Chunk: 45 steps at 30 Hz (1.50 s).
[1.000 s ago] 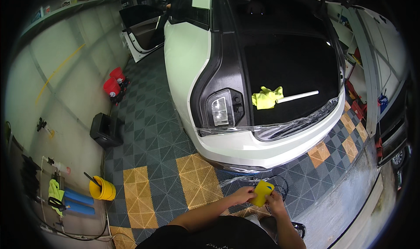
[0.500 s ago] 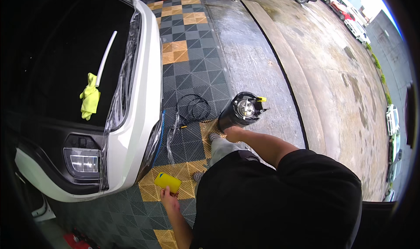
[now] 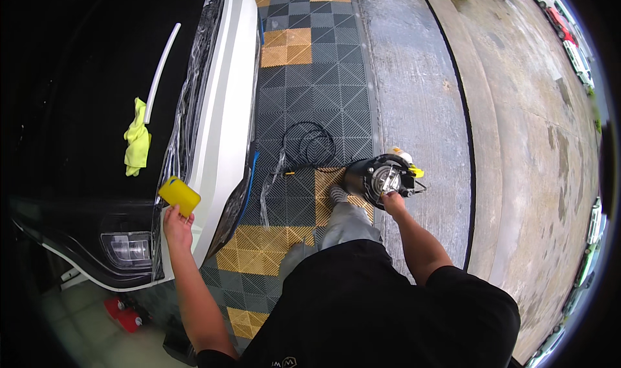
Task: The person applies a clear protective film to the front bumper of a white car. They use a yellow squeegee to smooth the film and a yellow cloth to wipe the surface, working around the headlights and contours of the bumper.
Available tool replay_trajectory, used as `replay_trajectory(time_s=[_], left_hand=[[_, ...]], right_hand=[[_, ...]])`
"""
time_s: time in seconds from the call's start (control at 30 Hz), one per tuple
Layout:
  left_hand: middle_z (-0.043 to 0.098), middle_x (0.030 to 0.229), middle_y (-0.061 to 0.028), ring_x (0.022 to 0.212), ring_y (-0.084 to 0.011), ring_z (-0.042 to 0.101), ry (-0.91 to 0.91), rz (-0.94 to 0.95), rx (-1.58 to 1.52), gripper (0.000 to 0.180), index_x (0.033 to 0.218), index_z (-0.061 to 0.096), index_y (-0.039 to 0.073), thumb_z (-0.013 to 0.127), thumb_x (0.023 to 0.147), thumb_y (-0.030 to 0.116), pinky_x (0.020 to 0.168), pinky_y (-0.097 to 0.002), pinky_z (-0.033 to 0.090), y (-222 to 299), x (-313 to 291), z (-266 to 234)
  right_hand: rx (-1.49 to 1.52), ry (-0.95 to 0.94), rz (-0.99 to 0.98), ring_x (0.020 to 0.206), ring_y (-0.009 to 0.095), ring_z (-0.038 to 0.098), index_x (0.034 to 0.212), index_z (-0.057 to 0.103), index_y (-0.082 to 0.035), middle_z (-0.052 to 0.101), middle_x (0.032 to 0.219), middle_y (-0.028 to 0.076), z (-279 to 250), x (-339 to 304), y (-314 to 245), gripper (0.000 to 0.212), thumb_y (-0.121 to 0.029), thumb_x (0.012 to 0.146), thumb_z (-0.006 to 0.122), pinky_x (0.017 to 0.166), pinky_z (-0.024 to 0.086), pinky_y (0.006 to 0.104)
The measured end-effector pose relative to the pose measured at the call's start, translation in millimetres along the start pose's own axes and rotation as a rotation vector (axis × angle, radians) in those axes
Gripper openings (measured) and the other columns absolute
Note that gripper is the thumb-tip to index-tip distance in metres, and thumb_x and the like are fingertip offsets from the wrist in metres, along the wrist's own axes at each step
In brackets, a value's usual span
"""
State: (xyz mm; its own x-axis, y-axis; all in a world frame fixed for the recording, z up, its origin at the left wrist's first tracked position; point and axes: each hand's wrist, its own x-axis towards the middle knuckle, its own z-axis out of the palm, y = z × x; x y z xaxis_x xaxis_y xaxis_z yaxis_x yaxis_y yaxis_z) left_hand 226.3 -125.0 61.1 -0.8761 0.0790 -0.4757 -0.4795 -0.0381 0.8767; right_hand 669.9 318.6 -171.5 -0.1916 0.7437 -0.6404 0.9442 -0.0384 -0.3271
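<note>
My left hand (image 3: 178, 228) pinches a yellow squeegee card (image 3: 180, 196), held over the edge of the white car (image 3: 226, 96) near its headlight (image 3: 131, 248). My right hand (image 3: 392, 204) is closed at the top rim of a black pressure tank (image 3: 358, 176) with a shiny metal lid (image 3: 386, 177); whether the fingers hold its rim handle or the lid's lever I cannot tell. The tank leans beside my foot. On the dark panel of the car lie a crumpled yellow-green cloth (image 3: 136, 145) and a thin white strip (image 3: 162, 74).
A black hose (image 3: 309, 145) lies coiled on the grey and tan floor tiles (image 3: 317, 96), with clear plastic film (image 3: 266, 196) near it. Wrinkled film (image 3: 194, 96) runs along the car's edge. Red objects (image 3: 123, 313) stand at the lower left. Parked cars line the far right.
My left hand has risen with the squeegee card from above the floor to the car's edge. My right hand now shows at the tank's lid, and the tank's top tilts further right.
</note>
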Motion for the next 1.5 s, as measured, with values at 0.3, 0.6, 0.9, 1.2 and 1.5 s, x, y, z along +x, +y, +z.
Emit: replay_trajectory(time_s=[0.3, 0.6, 0.9, 1.2, 1.5], left_hand=[[0.063, 0.104, -0.0114, 0.093, -0.0231, 0.063, 0.246, 0.120, -0.073, 0.024, 0.119, 0.055, 0.003, 0.055, 0.097, 0.014, 0.079, -0.0368, 0.054, 97, 151, 34], [0.061, 0.109, -0.0133, 0.095, -0.0225, 0.063, 0.097, 0.188, 0.164, 0.040, 0.129, 0.050, -0.002, 0.062, 0.094, 0.012, 0.080, -0.0325, 0.054, 48, 166, 58], [0.070, 0.100, -0.0109, 0.088, -0.0195, 0.066, -0.382, -0.144, 0.865, 0.034, 0.121, 0.062, -0.001, 0.062, 0.094, 0.018, 0.080, -0.0320, 0.052, -182, -20, -51], [0.069, 0.098, -0.0202, 0.094, -0.0403, 0.065, -0.722, -0.145, 1.258, 0.039, 0.115, 0.062, -0.001, 0.057, 0.094, 0.031, 0.084, -0.0456, 0.051, -245, -142, -85], [0.068, 0.088, -0.0171, 0.083, -0.0343, 0.066, -0.860, -0.527, 0.893, 0.022, 0.106, 0.064, 0.002, 0.059, 0.093, 0.018, 0.075, -0.0389, 0.052, -166, -181, -65]], right_hand=[[-0.073, 0.233, -0.371, 0.088, 0.036, 0.068, 0.096, 0.067, -0.003, 0.070, 0.092, 0.020, -68, 34, -18, 0.022, -0.020, 0.088, 0.057, 0.079, 0.052, 0.0455], [-0.119, 0.175, -0.217, 0.089, 0.028, 0.069, 0.101, 0.067, -0.006, 0.071, 0.092, 0.016, -96, -26, -40, 0.023, -0.022, 0.088, 0.058, 0.079, 0.052, 0.0403], [-0.396, -0.283, -0.355, 0.096, 0.041, 0.065, 0.103, 0.067, -0.005, 0.069, 0.098, 0.023, 11, -103, -53, 0.030, -0.028, 0.090, 0.053, 0.084, 0.052, 0.0486], [-0.586, -0.465, -0.227, 0.099, 0.046, 0.064, 0.109, 0.060, -0.001, 0.067, 0.102, 0.028, 36, -177, -93, 0.045, -0.043, 0.096, 0.050, 0.087, 0.049, 0.0523], [-0.910, -1.020, -0.422, 0.099, 0.038, 0.065, 0.103, 0.063, -0.007, 0.068, 0.099, 0.020, -13, -154, -176, 0.037, -0.042, 0.092, 0.056, 0.089, 0.049, 0.0473]])
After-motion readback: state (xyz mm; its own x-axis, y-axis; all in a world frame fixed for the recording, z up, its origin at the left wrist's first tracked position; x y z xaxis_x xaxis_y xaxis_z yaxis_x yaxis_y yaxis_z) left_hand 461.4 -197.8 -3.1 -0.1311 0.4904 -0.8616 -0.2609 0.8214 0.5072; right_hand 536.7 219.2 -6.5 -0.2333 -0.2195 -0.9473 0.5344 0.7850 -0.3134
